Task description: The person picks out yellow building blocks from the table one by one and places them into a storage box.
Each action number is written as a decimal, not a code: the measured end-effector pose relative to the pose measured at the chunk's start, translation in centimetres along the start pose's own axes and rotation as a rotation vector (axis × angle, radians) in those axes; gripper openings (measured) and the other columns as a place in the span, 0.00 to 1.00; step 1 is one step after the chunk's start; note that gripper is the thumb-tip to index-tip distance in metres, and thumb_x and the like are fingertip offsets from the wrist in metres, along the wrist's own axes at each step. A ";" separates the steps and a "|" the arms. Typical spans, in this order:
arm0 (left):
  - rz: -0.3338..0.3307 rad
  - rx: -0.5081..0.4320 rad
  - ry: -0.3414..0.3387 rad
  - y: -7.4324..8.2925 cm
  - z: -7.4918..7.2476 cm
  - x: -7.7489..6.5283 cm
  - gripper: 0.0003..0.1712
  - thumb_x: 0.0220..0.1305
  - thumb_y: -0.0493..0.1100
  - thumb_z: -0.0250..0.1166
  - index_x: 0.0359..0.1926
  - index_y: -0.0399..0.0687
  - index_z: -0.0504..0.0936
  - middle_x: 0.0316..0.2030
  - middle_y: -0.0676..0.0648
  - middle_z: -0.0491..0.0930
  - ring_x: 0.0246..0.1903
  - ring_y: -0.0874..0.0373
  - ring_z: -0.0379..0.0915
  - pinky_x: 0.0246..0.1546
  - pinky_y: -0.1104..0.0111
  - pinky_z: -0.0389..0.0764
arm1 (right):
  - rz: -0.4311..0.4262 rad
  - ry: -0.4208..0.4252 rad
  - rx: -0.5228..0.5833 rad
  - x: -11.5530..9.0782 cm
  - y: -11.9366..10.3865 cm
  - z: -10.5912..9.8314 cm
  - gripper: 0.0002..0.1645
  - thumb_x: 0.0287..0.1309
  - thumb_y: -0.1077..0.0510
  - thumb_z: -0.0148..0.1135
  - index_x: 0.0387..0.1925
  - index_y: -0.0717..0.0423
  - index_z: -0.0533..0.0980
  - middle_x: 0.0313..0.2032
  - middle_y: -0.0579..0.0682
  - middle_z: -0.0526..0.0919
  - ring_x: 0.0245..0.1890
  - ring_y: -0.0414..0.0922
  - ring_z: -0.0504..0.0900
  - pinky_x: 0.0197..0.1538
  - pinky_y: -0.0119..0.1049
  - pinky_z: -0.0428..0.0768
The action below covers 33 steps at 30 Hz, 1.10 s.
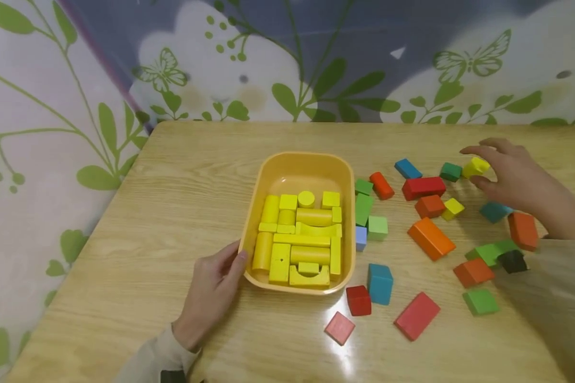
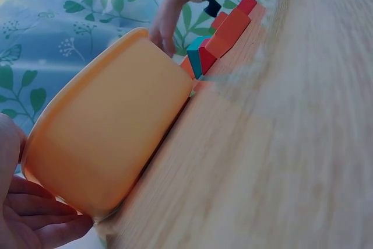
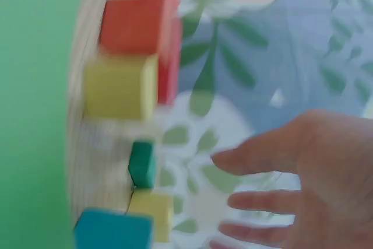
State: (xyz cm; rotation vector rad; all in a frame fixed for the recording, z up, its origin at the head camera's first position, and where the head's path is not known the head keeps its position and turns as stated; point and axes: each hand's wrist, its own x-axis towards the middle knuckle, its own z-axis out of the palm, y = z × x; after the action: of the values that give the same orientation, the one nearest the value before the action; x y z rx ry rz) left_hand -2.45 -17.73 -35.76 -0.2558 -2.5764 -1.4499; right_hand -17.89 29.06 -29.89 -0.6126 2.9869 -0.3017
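Observation:
A yellow-orange plastic tub (image 1: 297,156) stands on the table, its floor largely covered with yellow blocks (image 1: 313,255) of several shapes. My left hand (image 1: 211,292) holds the tub at its near left corner, thumb at the rim and fingers against the outer wall, as the left wrist view also shows. At the far right, my right hand (image 1: 519,175) hovers with spread fingers around a yellow block (image 1: 474,167) and grips nothing; the right wrist view shows a gap between fingers and blocks. A small yellow block (image 1: 452,209) lies left of that hand.
Loose wooden blocks lie scattered right of the tub: a dark green block (image 1: 451,172), a long red block (image 1: 424,188), an orange block (image 1: 431,238), a blue block (image 1: 380,284) and others. A patterned wall (image 1: 249,64) borders the table's far edge.

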 end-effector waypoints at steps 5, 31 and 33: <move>0.001 -0.003 -0.005 0.0 -0.3 0.1 0.18 0.72 0.37 0.53 0.55 0.29 0.77 0.50 0.34 0.80 0.49 0.50 0.79 0.45 0.62 0.82 | -0.029 -0.110 -0.001 0.8 1.8 0.7 0.29 0.61 0.65 0.60 0.61 0.72 0.64 0.60 0.81 0.57 0.55 0.79 0.61 0.54 0.73 0.62; -0.003 -0.015 -0.006 -0.1 0.0 0.0 0.18 0.72 0.37 0.53 0.56 0.30 0.77 0.50 0.35 0.80 0.49 0.52 0.79 0.46 0.60 0.82 | -0.129 0.109 -0.090 1.9 -1.0 -1.6 0.10 0.58 0.69 0.62 0.42 0.59 0.75 0.26 0.55 0.75 0.24 0.49 0.71 0.25 0.40 0.70; 0.004 -0.014 -0.004 -0.2 -0.1 0.0 0.18 0.72 0.37 0.53 0.56 0.30 0.77 0.50 0.35 0.80 0.49 0.52 0.79 0.45 0.60 0.82 | -0.215 0.187 -0.058 2.5 -4.0 -2.6 0.11 0.58 0.70 0.62 0.42 0.57 0.75 0.32 0.59 0.77 0.27 0.53 0.75 0.26 0.44 0.76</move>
State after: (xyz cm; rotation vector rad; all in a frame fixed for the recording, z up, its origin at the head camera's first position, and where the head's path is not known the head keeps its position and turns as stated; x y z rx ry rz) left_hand -2.52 -17.87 -35.87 -0.2656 -2.5685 -1.4687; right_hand -18.97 24.97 -26.58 -0.9659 3.1188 -0.3030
